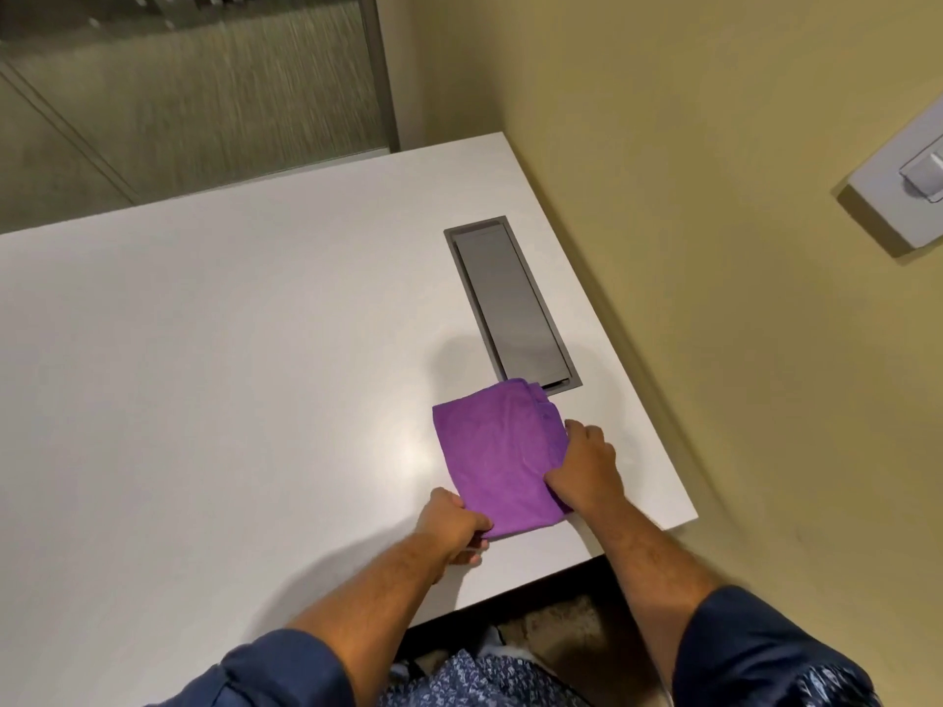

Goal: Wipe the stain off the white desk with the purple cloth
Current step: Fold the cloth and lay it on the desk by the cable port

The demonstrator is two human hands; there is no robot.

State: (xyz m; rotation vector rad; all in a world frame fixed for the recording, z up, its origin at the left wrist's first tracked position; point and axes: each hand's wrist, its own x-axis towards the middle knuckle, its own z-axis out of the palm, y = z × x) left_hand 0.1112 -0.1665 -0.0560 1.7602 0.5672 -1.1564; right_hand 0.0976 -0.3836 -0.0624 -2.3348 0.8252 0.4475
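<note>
A folded purple cloth (497,454) lies flat on the white desk (214,359), near its front right corner. My left hand (451,525) pinches the cloth's near left corner. My right hand (584,464) grips the cloth's right edge, fingers curled over it. The cloth's far corner overlaps the near end of the grey hatch. I cannot make out any stain on the desk surface; a soft light glare shows just left of the cloth.
A grey metal cable hatch (510,303) is set into the desk beyond the cloth. A yellow wall (714,170) runs along the desk's right edge, with a white switch plate (903,196). A glass partition (204,79) stands behind the desk.
</note>
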